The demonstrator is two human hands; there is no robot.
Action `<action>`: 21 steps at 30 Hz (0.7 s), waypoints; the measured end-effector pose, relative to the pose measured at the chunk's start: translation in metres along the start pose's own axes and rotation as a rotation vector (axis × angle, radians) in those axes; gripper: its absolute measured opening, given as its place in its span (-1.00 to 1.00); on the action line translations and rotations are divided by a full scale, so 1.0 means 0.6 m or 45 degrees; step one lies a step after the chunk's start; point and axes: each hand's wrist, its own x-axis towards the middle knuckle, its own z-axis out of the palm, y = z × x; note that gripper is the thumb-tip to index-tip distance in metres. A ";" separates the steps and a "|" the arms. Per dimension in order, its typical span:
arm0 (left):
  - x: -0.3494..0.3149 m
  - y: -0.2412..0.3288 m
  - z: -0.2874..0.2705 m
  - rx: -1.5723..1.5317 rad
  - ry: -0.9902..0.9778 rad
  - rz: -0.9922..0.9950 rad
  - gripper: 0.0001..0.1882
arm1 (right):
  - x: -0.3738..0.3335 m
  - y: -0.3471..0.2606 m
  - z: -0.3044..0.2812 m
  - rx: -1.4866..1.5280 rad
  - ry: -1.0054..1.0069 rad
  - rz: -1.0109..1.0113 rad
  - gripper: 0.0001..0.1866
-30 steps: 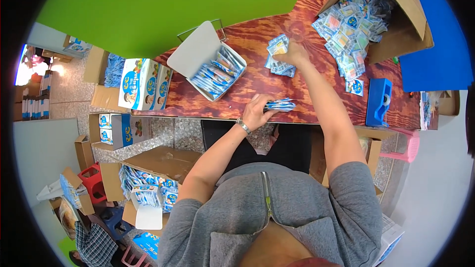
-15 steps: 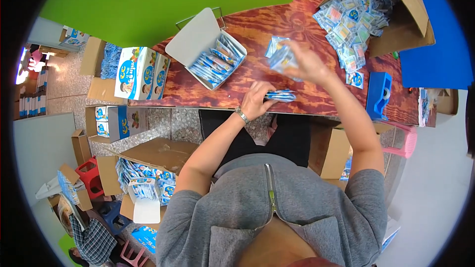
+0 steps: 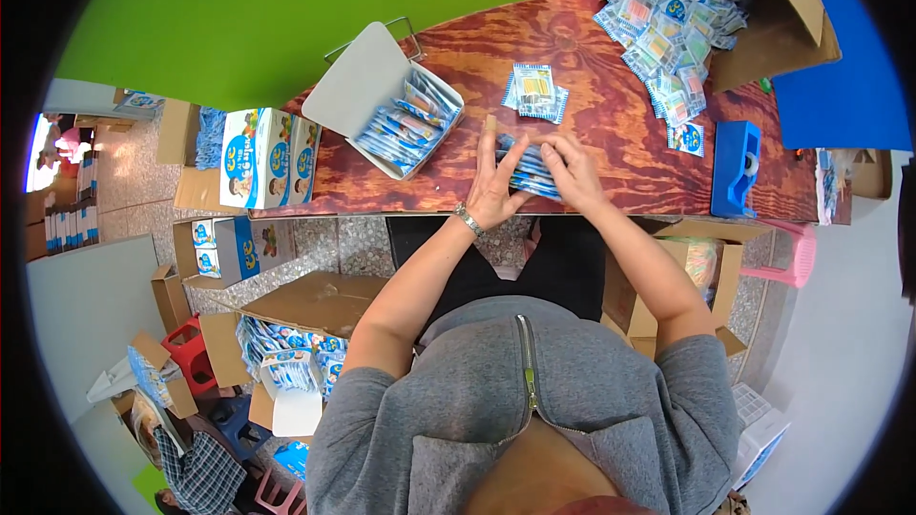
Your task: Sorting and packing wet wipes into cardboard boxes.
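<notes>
Your left hand (image 3: 493, 184) and right hand (image 3: 571, 168) close around the sachet stack (image 3: 528, 170), apparently squaring it, just beside the open box (image 3: 367, 86).

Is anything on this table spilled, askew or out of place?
Yes. Small blue packets spill loosely out of the tipped cardboard box across the wooden table, and one packet lies apart near the blue tape dispenser. The stack of packets between both hands looks tidy.
</notes>
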 end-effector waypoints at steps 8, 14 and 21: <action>0.038 0.001 -0.013 0.097 -0.103 0.122 -0.47 | 0.161 0.013 -0.019 -0.079 0.057 0.411 -0.53; 0.039 -0.001 -0.009 0.107 -0.186 0.067 -0.50 | 0.244 0.040 -0.001 -0.679 -0.037 0.528 -0.37; 0.048 0.002 -0.001 0.006 -0.182 0.149 -0.49 | 0.230 0.089 -0.007 -0.981 -0.564 -0.253 -0.32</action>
